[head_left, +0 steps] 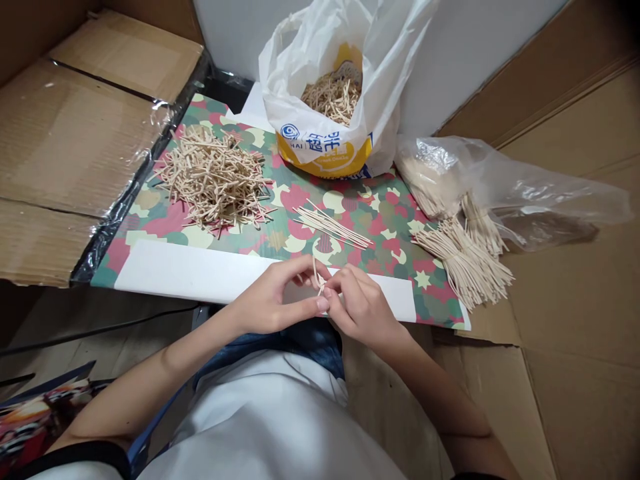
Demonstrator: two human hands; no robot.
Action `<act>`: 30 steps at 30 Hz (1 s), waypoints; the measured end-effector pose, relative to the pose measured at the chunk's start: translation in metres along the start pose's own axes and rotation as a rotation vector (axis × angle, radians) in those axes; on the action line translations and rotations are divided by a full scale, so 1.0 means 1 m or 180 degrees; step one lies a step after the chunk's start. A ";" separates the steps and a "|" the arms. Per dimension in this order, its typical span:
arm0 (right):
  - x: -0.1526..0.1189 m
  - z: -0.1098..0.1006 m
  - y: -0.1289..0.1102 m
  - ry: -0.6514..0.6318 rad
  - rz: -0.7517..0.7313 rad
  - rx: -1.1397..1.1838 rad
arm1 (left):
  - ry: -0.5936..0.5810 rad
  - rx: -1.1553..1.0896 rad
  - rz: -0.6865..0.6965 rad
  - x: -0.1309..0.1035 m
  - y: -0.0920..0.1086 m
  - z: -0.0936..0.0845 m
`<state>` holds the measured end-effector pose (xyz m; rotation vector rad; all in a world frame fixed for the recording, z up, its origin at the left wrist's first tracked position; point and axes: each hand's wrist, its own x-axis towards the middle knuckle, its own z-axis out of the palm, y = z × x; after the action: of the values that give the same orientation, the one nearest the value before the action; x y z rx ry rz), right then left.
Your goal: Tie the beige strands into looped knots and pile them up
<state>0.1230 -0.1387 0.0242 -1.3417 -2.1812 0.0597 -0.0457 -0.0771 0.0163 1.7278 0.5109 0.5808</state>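
My left hand [280, 297] and my right hand [363, 308] meet at the near edge of the table. Between their fingertips is a thin pale strand [319, 280], bent or looped where they pinch it; its exact shape is partly hidden. Just beyond the hands lies a small row of loose straight strands [334, 227]. Farther left is a large heap of short, bent pale pieces [213, 179]. To the right, bundles of long strands [463, 260] lie tied at the table's edge.
A white and yellow plastic bag [340, 150] stands open at the back, holding more short pieces. A clear plastic bag [530, 187] lies at the right. Cardboard [65, 153] borders the left side, and a camouflage-patterned sheet [273, 237] covers the table.
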 end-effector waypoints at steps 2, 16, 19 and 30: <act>-0.001 0.002 0.000 0.0050 -0.0101 -0.0099 | -0.0024 -0.0479 -0.0136 0.001 -0.002 0.003; -0.001 -0.007 0.000 -0.0456 0.0213 0.0342 | 0.0279 0.0102 0.0036 0.001 -0.003 0.005; 0.002 -0.016 0.001 -0.1008 0.0935 0.1093 | 0.0292 0.0284 0.0244 -0.001 -0.005 0.004; 0.000 -0.013 0.008 -0.1357 0.1919 0.2587 | 0.0293 0.0434 0.0462 -0.002 0.000 0.001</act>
<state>0.1359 -0.1385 0.0327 -1.4768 -1.6243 1.3984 -0.0465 -0.0793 0.0156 1.8850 0.5020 0.7461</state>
